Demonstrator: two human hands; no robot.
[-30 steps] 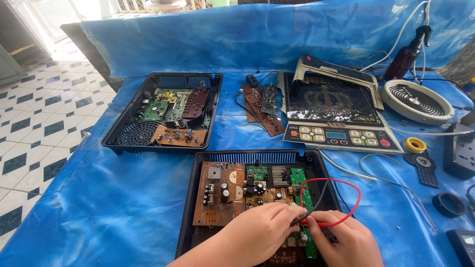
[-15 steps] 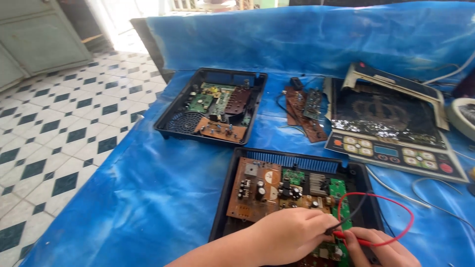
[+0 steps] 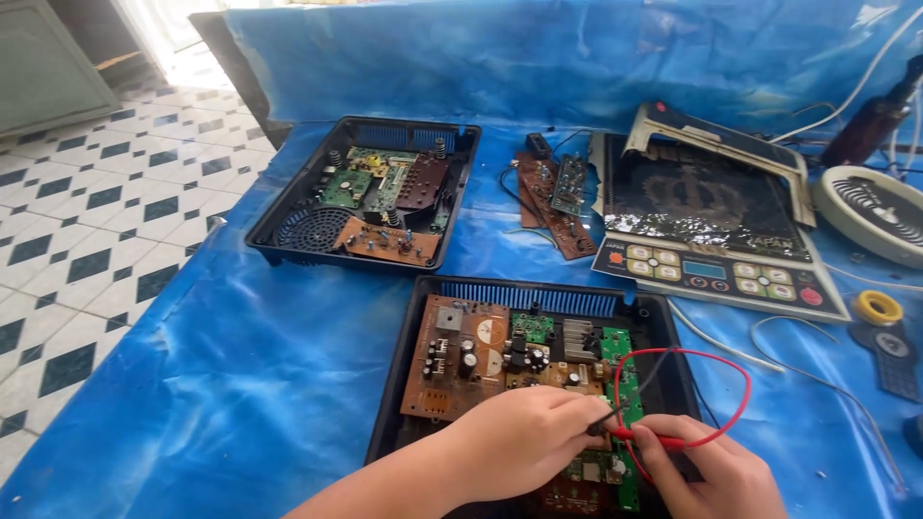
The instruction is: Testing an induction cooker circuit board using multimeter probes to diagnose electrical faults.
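Both hands work low in the head view over the near black tray (image 3: pixel 404 384), an open appliance base that holds a brown circuit board (image 3: pixel 461 360) and a narrow green circuit board (image 3: pixel 620 384) along its right side. The left hand (image 3: pixel 524 442) is curled shut around a black test probe (image 3: pixel 604 423), whose tip touches the green board. The right hand (image 3: pixel 716 476) is closed on a red test probe (image 3: pixel 654 440), pinched between thumb and fingers, with its tip just beside the black one. A red lead (image 3: pixel 740 384) loops up and round from the red probe, arching over the right edge of the tray.

The tray sits on a desk covered with a blue sheet (image 3: pixel 240 384). Farther back on the left lies a 2nd black tray (image 3: pixel 288 245), also open, with green and brown boards and a round vent grille inside. Between the 2 trays and to the right, loose brown boards (image 3: pixel 562 207) with dark wires lie on the sheet. Right of them rests a glass cooktop panel (image 3: pixel 711 207) with a grey button strip along its near edge. At the far right edge is a round white coil (image 3: pixel 875 207), and below it a yellow tape roll (image 3: pixel 878 308). White cables (image 3: pixel 731 346) trail over the sheet near the tray's right side. A checked tile floor (image 3: pixel 87 221) shows on the left.
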